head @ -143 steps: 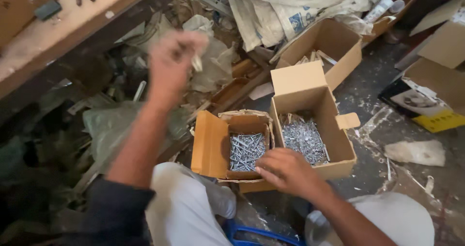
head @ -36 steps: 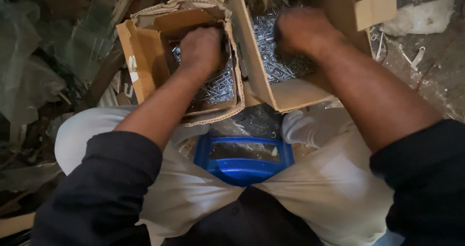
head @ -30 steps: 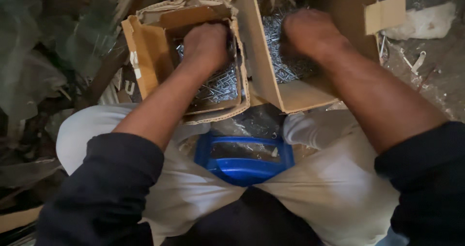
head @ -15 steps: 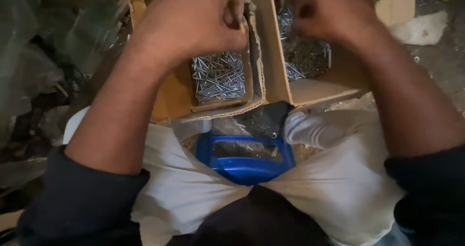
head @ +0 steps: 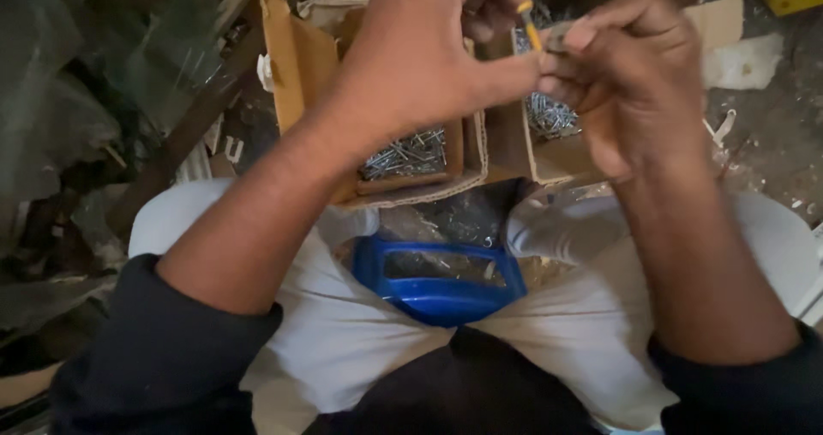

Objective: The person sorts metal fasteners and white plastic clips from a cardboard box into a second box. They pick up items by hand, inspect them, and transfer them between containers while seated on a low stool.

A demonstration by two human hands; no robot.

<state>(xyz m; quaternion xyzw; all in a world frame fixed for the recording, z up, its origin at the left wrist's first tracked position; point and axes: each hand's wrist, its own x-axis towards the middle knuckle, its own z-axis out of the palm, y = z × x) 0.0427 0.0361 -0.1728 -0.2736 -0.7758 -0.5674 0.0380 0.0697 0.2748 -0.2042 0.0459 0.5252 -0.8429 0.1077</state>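
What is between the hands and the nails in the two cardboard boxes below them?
Nothing visible. Both hands, left and right, are raised together above the open brown cardboard boxes, pinching a small yellow-tipped piece; the silvery nails lie uncovered.

- Left hand [head: 420,58] and right hand [head: 630,75] meet fingertip to fingertip, pinching a small yellow-tipped piece [head: 530,30].
- Below them, two cardboard boxes [head: 296,66] hold nails [head: 403,154].
- Blue stool [head: 437,294] between the knees.
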